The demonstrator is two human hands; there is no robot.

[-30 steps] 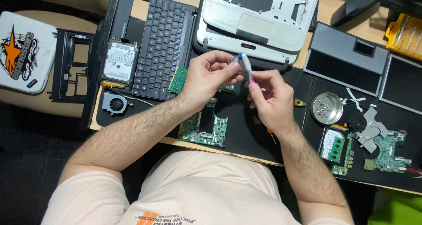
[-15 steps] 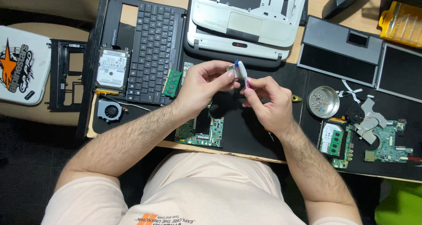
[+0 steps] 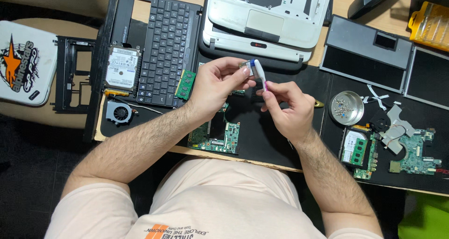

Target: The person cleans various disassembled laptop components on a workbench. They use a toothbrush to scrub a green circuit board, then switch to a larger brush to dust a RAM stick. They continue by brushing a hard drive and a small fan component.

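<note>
Hands meet above a black work mat (image 3: 262, 141) strewn with laptop parts. The left hand (image 3: 217, 87) pinches a small green circuit card (image 3: 244, 65) between thumb and fingertips, holding it up just above the mat's centre. The right hand (image 3: 287, 109) has its fingers closed around a toothbrush (image 3: 256, 71), whose blue and white head touches the card. Below the hands, at six o'clock, a green motherboard (image 3: 216, 134) lies flat. At nine o'clock sits a black keyboard (image 3: 163, 52), with a silver hard drive (image 3: 121, 68) and a small fan (image 3: 119, 113) to its left. At twelve o'clock rests a white laptop shell (image 3: 266, 14). At three o'clock stands a round tin of screws (image 3: 346, 108).
</note>
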